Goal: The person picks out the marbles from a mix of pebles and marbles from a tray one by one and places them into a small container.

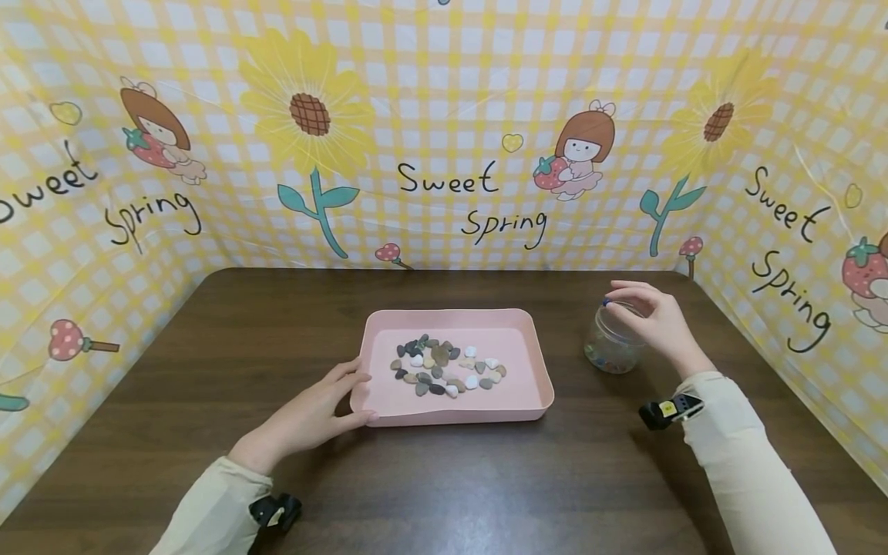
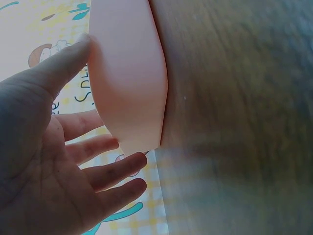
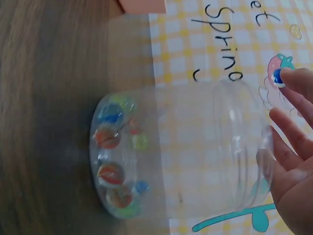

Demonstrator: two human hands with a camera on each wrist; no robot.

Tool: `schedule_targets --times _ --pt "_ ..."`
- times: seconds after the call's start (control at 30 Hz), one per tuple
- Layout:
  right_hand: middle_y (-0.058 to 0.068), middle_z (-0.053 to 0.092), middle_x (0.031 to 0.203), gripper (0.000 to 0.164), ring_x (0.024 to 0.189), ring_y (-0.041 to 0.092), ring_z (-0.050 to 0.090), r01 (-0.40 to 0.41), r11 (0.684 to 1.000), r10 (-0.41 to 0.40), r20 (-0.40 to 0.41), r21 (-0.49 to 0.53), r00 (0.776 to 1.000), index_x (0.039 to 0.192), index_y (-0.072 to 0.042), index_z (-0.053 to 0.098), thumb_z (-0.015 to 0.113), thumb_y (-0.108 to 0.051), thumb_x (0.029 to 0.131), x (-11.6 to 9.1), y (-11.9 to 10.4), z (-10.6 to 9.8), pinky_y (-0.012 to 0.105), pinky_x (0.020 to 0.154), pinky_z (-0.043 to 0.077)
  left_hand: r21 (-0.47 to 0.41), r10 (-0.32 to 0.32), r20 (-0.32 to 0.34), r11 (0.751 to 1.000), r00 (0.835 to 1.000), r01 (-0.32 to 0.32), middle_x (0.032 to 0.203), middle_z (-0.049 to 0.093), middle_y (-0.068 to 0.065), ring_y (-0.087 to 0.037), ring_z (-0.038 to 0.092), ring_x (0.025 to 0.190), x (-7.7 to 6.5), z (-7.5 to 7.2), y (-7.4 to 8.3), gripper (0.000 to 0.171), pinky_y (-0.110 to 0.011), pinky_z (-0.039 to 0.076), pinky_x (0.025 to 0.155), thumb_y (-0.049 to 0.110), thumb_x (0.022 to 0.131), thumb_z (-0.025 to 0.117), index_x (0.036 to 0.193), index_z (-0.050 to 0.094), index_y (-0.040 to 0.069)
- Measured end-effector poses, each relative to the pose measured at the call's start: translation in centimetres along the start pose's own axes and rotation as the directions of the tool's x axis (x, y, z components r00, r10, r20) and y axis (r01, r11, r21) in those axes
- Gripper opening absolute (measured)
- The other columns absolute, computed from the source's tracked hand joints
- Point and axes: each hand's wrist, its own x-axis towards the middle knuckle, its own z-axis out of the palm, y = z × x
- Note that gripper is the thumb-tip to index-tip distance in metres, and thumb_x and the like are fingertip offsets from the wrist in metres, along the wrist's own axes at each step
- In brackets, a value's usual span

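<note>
My left hand lies at the left end of a pink tray, thumb and fingertips at its rim. In the left wrist view its fingers are spread, the thumb touching the edge of the tray. Dark, tan and white pebbles lie scattered in the tray. Over the mouth of a clear jar, my right hand pinches a blue marble between thumb and finger. Several orange, blue and green glass marbles rest at the jar's bottom.
All of this stands on a dark brown wooden table. A yellow checked cloth with printed flowers and figures hangs round the back and both sides. The jar is to the right of the tray, with table between them.
</note>
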Motion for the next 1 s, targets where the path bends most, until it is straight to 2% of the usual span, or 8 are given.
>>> schedule_targets --times 0.2,0.37,0.43,0.57,0.67,0.77,0.83,1.0 --pt "-0.027 0.05 0.108 0.023 0.103 -0.019 0.047 -0.035 0.998 0.033 -0.052 -0.052 0.998 0.102 0.006 0.065 0.065 -0.012 0.087 -0.3 0.7 0.0 0.002 0.092 0.038 -0.001 -0.001 0.004 1.0 1.0 0.001 0.149 0.032 -0.019 -0.038 0.043 0.129 0.0 0.0 0.0 0.071 -0.052 0.04 0.101 0.053 0.084 0.061 0.133 0.048 0.003" --pt "0.004 0.061 0.117 0.023 0.1 -0.02 0.044 -0.07 0.985 0.055 -0.096 -0.158 0.994 0.101 0.004 0.067 0.066 -0.015 0.087 -0.3 1.2 0.0 -0.003 0.086 0.036 -0.004 -0.002 0.005 1.0 1.0 0.002 0.149 0.032 -0.019 -0.038 0.043 0.13 0.0 -0.1 0.0 0.071 -0.052 0.04 0.101 0.053 0.084 0.061 0.133 0.048 0.003" --pt "0.017 0.059 0.121 0.023 0.104 -0.007 0.054 -0.085 0.977 0.063 -0.114 -0.196 0.991 0.101 0.003 0.067 0.066 -0.015 0.087 -0.2 1.3 0.0 -0.003 0.084 0.036 -0.004 -0.001 0.006 1.0 1.0 0.001 0.149 0.032 -0.019 -0.038 0.043 0.13 0.0 0.0 0.0 0.071 -0.052 0.04 0.101 0.053 0.084 0.06 0.133 0.048 0.003" --pt "0.023 0.058 0.122 0.023 0.107 0.03 0.06 -0.12 0.958 0.086 -0.139 -0.26 0.986 0.101 0.003 0.067 0.065 -0.015 0.087 -0.2 1.4 -0.1 -0.001 0.079 0.037 -0.005 0.001 0.005 1.0 1.0 -0.001 0.149 0.032 -0.019 -0.038 0.043 0.129 -0.1 0.0 0.0 0.07 -0.052 0.04 0.101 0.052 0.084 0.061 0.133 0.049 0.003" --pt "0.024 0.058 0.122 0.023 0.108 0.039 0.058 -0.162 0.941 0.121 -0.148 -0.299 0.981 0.101 0.004 0.067 0.065 -0.015 0.087 -0.3 1.4 -0.2 0.011 0.082 0.044 -0.005 0.004 0.001 1.0 1.0 -0.004 0.149 0.032 -0.02 -0.038 0.043 0.129 -0.1 0.0 0.0 0.068 -0.052 0.04 0.101 0.049 0.085 0.062 0.133 0.049 0.003" --pt "0.026 0.058 0.123 0.025 0.109 0.041 0.058 -0.211 0.926 0.172 -0.148 -0.314 0.974 0.102 0.004 0.066 0.064 -0.016 0.088 -0.5 1.5 -0.2 0.034 0.088 0.049 -0.005 0.007 0.0 1.0 1.0 -0.007 0.149 0.032 -0.02 -0.038 0.043 0.13 -0.1 0.0 -0.1 0.067 -0.052 0.039 0.102 0.048 0.085 0.062 0.133 0.049 0.003" --pt "0.027 0.056 0.124 0.026 0.11 0.043 0.057 -0.236 0.922 0.201 -0.142 -0.308 0.969 0.103 0.005 0.065 0.063 -0.016 0.088 -0.5 1.4 -0.2 0.047 0.091 0.045 -0.008 0.007 0.002 1.0 1.0 -0.007 0.149 0.032 -0.02 -0.038 0.043 0.13 -0.1 0.0 0.0 0.068 -0.052 0.039 0.102 0.049 0.085 0.062 0.133 0.049 0.003" --pt "0.03 0.057 0.122 0.028 0.109 0.046 0.056 -0.258 0.922 0.23 -0.128 -0.288 0.965 0.104 0.006 0.065 0.061 -0.017 0.089 -0.5 1.1 -0.4 0.051 0.091 0.046 -0.014 0.004 0.005 1.0 1.0 -0.004 0.15 0.031 -0.019 -0.038 0.042 0.13 -0.1 -0.1 0.1 0.07 -0.052 0.039 0.102 0.052 0.085 0.061 0.133 0.048 0.003"
